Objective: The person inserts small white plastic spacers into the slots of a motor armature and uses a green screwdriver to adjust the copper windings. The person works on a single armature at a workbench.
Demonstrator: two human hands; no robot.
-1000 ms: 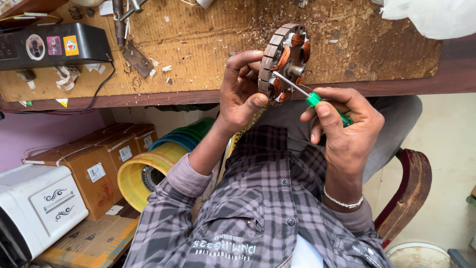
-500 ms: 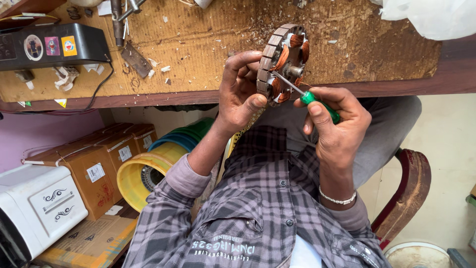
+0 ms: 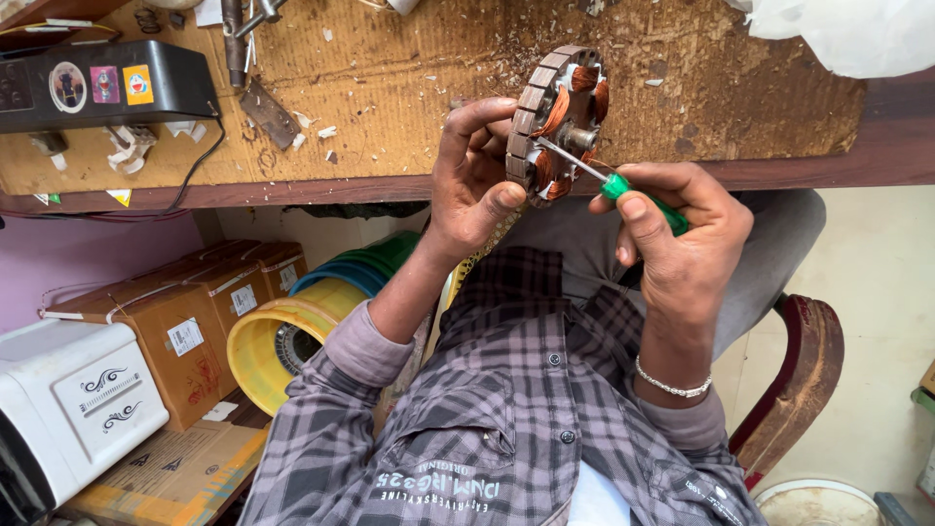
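My left hand grips a round motor stator with copper windings, held upright on its edge at the front of the wooden workbench. My right hand holds a green-handled screwdriver. Its metal tip pokes into the stator's slots near the middle. A silver bracelet circles my right wrist. Both arms wear a grey checked shirt.
A black device with stickers sits at the bench's left, with metal scraps beside it. Under the bench stand brown cartons, a yellow drum and a white appliance. A red chair edge is at right.
The stator and both hands have shifted slightly. The screwdriver tip stays in the stator, at a slightly changed angle.
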